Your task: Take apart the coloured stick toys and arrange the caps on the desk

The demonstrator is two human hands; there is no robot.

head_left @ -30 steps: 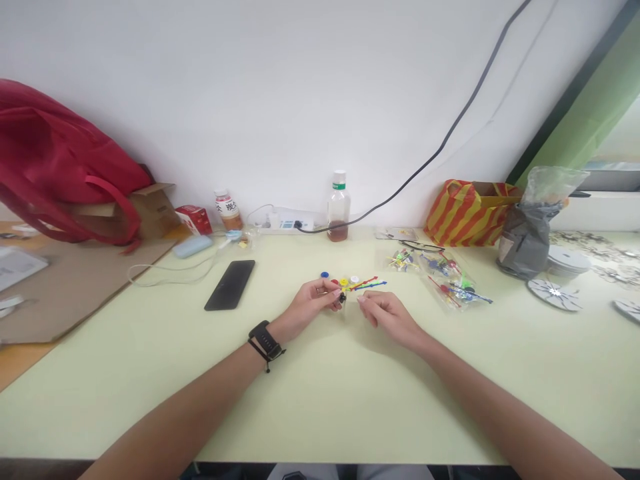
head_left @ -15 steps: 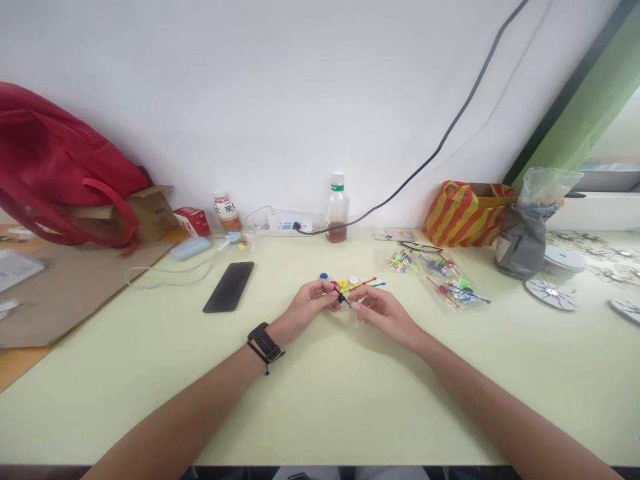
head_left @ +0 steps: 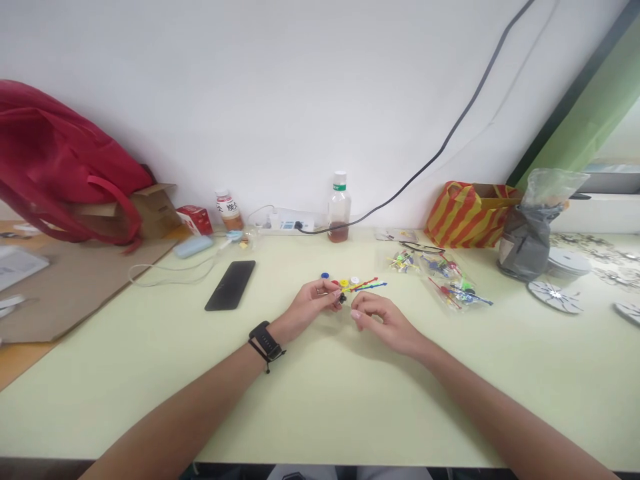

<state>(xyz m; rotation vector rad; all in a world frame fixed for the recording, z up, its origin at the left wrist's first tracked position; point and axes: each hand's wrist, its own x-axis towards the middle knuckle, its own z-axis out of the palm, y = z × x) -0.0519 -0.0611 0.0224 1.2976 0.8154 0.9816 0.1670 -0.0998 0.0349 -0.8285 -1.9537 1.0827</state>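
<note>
My left hand [head_left: 316, 299] pinches a small black plastic piece [head_left: 343, 298] between thumb and fingertips. Just to the right, my right hand [head_left: 377, 317] is held with curled fingers, apart from that piece. Whether anything small sits in its pinch is hidden. Behind the hands lie a blue round piece [head_left: 325, 275], a yellow round piece [head_left: 344, 283] and a white round piece [head_left: 355, 281]. A red round piece [head_left: 335, 283] shows partly above my left fingers. Beside them are a red arrow pointer [head_left: 369, 284] and a blue arrow pointer [head_left: 376, 287].
A black phone [head_left: 231, 285] lies left of my hands. Clear bags of coloured pointers [head_left: 457, 290] are on the right, near a patterned disc [head_left: 555, 297]. Along the wall stand a bottle [head_left: 339, 210], a power strip [head_left: 287, 223] and a striped bag [head_left: 467, 213].
My right fingers have come off the black piece and drawn slightly away to the right. My left hand keeps its pinch on the piece.
</note>
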